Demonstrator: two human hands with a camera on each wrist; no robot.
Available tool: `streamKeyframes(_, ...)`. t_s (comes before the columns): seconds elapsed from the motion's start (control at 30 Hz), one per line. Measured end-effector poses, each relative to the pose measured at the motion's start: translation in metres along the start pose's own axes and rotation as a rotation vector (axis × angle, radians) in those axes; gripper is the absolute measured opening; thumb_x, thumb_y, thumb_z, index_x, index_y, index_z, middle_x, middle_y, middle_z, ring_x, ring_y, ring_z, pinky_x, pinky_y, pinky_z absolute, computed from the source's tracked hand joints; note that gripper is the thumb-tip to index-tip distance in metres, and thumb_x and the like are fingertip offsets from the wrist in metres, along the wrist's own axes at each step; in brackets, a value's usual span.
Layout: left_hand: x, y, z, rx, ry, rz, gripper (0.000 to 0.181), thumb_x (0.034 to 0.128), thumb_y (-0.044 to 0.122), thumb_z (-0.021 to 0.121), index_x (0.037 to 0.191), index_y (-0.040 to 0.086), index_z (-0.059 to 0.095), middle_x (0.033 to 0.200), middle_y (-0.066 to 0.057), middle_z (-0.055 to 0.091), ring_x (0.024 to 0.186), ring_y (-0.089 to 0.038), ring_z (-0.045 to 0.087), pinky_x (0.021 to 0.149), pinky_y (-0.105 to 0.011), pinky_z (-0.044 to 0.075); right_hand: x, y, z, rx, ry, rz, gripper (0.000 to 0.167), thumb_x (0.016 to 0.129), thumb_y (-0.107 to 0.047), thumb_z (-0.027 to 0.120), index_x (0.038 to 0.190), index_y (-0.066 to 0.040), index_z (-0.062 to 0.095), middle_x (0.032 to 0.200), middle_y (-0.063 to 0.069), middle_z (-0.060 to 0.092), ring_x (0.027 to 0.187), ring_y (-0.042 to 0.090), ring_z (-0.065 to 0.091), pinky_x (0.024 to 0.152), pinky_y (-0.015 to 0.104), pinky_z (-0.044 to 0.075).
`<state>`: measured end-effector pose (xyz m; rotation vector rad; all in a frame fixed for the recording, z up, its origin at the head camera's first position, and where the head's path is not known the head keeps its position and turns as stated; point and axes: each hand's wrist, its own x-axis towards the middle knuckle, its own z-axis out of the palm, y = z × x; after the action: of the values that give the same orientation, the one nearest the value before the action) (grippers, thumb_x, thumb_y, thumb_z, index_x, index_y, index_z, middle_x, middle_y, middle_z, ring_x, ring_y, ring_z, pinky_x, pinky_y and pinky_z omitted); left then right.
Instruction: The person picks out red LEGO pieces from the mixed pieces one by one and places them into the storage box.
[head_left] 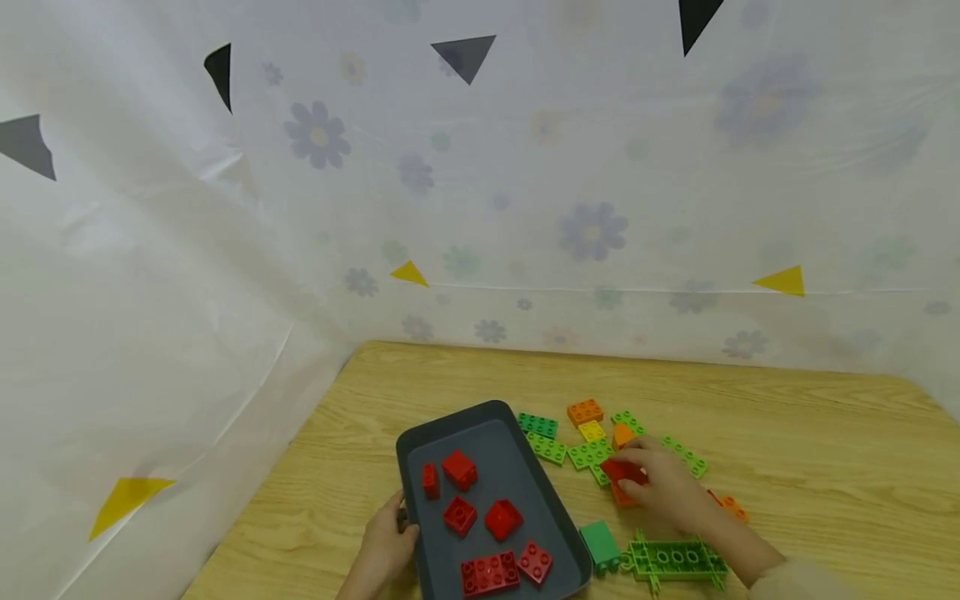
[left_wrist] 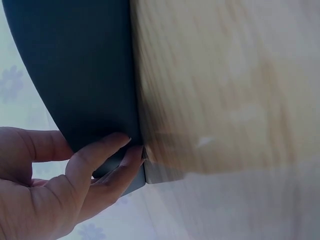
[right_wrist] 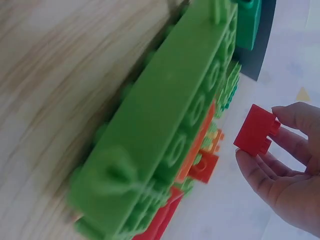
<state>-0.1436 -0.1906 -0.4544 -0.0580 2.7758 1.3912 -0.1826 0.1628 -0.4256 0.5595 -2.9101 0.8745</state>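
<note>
A dark grey tray lies on the table with several red toy bricks spread inside. My left hand grips the tray's left side; its fingers bend against the tray wall in the left wrist view. To the right of the tray, my right hand pinches a red brick between thumb and fingertips. That brick is held up among the loose bricks, its studs facing the palm in the right wrist view. An orange brick lies just below it, partly covered.
Green bricks, a yellow brick and an orange brick lie right of the tray. Nearer are a green block and a long light-green wheel-base piece. A patterned curtain hangs behind the wooden table.
</note>
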Motion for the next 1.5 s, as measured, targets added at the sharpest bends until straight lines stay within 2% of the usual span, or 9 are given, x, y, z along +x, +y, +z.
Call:
streamKeyframes(0.23,0.001,-0.001,0.001,0.010,-0.013,-0.024,0.052,0.0791,-0.010,0.053,0.127,-0.021,0.037,0.100,-0.029,0.062,0.091,-0.033,0.062,0.075,-0.040,0.056,0.008,-0.019,0.008,0.062,-0.020,-0.075,0.027,0.078,-0.005,0.067,0.105,-0.003,0.067,0.100,0.009,0.056,0.081,0.014,0.053,0.058,0.018,0.047)
streamKeyframes(0.4,0.001,-0.002,0.000,0.012,-0.008,-0.016,0.052,0.0782,-0.010,0.054,0.127,-0.021,0.038,0.097,-0.027,0.063,0.088,-0.031,0.062,0.073,-0.038,0.055,0.016,-0.034,0.016,0.093,-0.021,-0.106,0.026,0.078,-0.004,0.067,0.104,-0.004,0.067,0.101,0.009,0.056,0.081,0.015,0.053,0.058,0.020,0.047)
streamKeyframes(0.6,0.001,-0.004,0.000,-0.003,-0.016,-0.018,0.051,0.0780,-0.010,0.054,0.125,-0.022,0.038,0.097,-0.028,0.062,0.088,-0.031,0.062,0.072,-0.038,0.056,0.027,-0.047,0.028,0.151,-0.043,-0.143,0.025,0.079,-0.003,0.066,0.105,-0.001,0.067,0.099,0.009,0.054,0.076,0.010,0.049,0.056,0.019,0.046)
streamKeyframes(0.77,0.001,-0.005,0.000,-0.014,-0.015,-0.026,0.051,0.0781,-0.010,0.054,0.125,-0.023,0.038,0.099,-0.030,0.062,0.090,-0.032,0.062,0.073,-0.037,0.056,0.036,-0.056,0.038,0.124,-0.034,-0.177,0.026,0.079,-0.003,0.067,0.105,0.000,0.067,0.101,0.010,0.054,0.079,0.013,0.051,0.058,0.019,0.048)
streamKeyframes(0.93,0.001,-0.004,-0.001,-0.026,-0.011,0.003,0.049,0.0777,-0.011,0.054,0.123,-0.024,0.039,0.102,-0.032,0.061,0.092,-0.036,0.063,0.075,-0.038,0.057,0.044,-0.067,0.040,0.090,-0.046,-0.214,0.026,0.079,-0.003,0.066,0.105,-0.001,0.067,0.102,0.012,0.056,0.083,0.019,0.053,0.060,0.020,0.047)
streamKeyframes(1.1,0.002,-0.005,0.000,-0.022,-0.001,0.028,0.046,0.0772,-0.012,0.053,0.119,-0.025,0.041,0.099,-0.032,0.061,0.090,-0.037,0.063,0.073,-0.038,0.057,0.056,-0.077,0.044,0.096,-0.108,-0.216,0.026,0.081,-0.005,0.064,0.107,-0.001,0.066,0.104,0.013,0.056,0.084,0.019,0.054,0.062,0.023,0.049)
streamKeyframes(1.33,0.002,-0.005,-0.001,-0.009,-0.005,0.029,0.045,0.0780,-0.011,0.053,0.119,-0.025,0.041,0.099,-0.032,0.061,0.090,-0.037,0.063,0.073,-0.038,0.057,0.071,-0.087,0.062,0.077,-0.171,-0.231,0.026,0.083,-0.005,0.063,0.108,0.000,0.066,0.105,0.011,0.053,0.085,0.018,0.054,0.064,0.025,0.048)
streamKeyframes(1.5,0.002,-0.003,0.000,-0.014,-0.012,0.027,0.044,0.0775,-0.012,0.053,0.118,-0.026,0.041,0.098,-0.033,0.060,0.089,-0.037,0.063,0.073,-0.039,0.057,0.075,-0.087,0.075,0.039,-0.148,-0.255,0.024,0.082,-0.003,0.064,0.106,0.000,0.066,0.101,0.011,0.055,0.084,0.020,0.056,0.066,0.027,0.051)
